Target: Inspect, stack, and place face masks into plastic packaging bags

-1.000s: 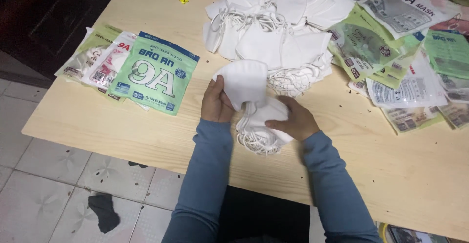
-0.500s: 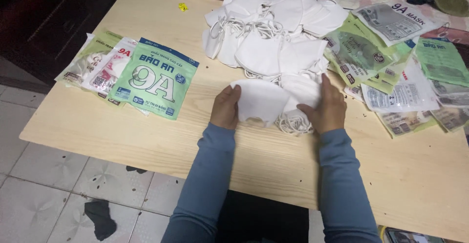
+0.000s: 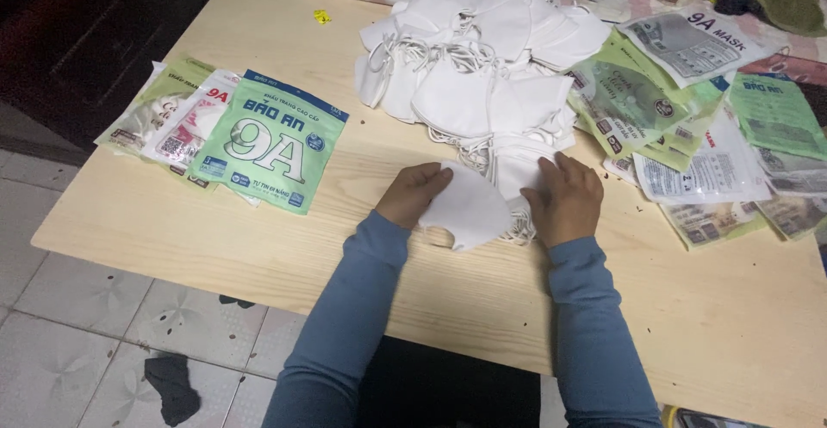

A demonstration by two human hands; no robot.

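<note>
My left hand (image 3: 412,194) grips the left edge of a small stack of white face masks (image 3: 469,211) lying on the light wooden table (image 3: 345,247). At the stack's right side, my right hand (image 3: 564,197) presses on the masks and their looped ear cords. Just beyond my hands lies a big loose pile of white masks (image 3: 482,58) with tangled cords. Both arms wear blue sleeves.
A green mask pouch (image 3: 269,142) tops a short row of filled pouches at the left. Several flat green and clear pouches (image 3: 689,109) spread over the table's right side. A small yellow bit (image 3: 321,16) lies at the far edge. Tiled floor lies below left.
My hands and the small mask stack have stayed near the pile's front edge; the left hand now pinches the stack's left edge and the right hand lies flatter on it.
</note>
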